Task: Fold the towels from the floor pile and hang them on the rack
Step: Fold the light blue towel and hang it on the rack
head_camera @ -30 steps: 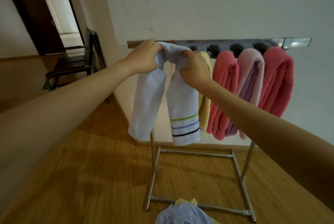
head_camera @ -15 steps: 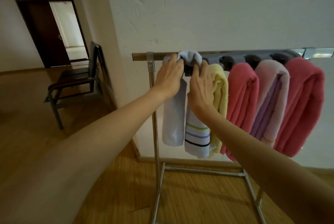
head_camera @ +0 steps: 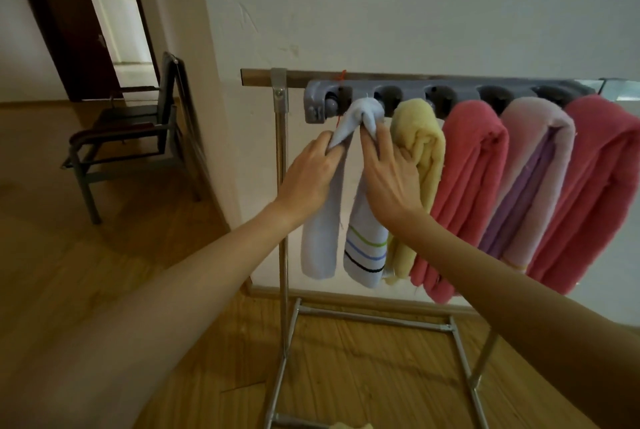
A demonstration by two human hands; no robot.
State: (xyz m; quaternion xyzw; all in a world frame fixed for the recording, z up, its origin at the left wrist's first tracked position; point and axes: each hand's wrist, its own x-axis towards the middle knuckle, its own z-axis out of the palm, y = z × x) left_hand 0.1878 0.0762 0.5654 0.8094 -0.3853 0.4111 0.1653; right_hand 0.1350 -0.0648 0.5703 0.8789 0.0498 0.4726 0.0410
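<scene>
You stand on a wooden plank floor (head_camera: 86, 290) facing a white plastered wall (head_camera: 415, 5), with a metal rack (head_camera: 281, 186) set just in front of it; to your far left a dark doorway (head_camera: 86, 26) opens into a brighter room, and a dark metal-framed chair (head_camera: 128, 141) sits against the wall corner between you and that door. A grey plastic clip bar (head_camera: 408, 96) with round sockets runs along the rack's top rail. The rack's right end and the outermost towel are cut off by the frame edge, its lower crossbars are partly hidden behind your forearms, and only a small yellowish scrap of the floor pile (head_camera: 349, 426) shows at the bottom edge. Whether the pale blue towel's top is seated in a socket or merely draped over the bar is hard to make out. That pale blue striped towel (head_camera: 363, 241) hangs folded in two strips at the bar's left end, just beside a yellow towel (head_camera: 420, 151), followed by a coral towel (head_camera: 467, 193), a pink and lilac towel (head_camera: 526, 186) and a red-pink towel (head_camera: 595, 186). Your left hand (head_camera: 308, 175) grips the left strip near its top, fingers curled round the cloth. Your right hand (head_camera: 391, 179) lies against the right strip with its fingers long and fairly straight, the fingertips up near the bunched fold and its outer fingers touching the yellow towel; whether the thumb pinches the cloth you cannot tell.
</scene>
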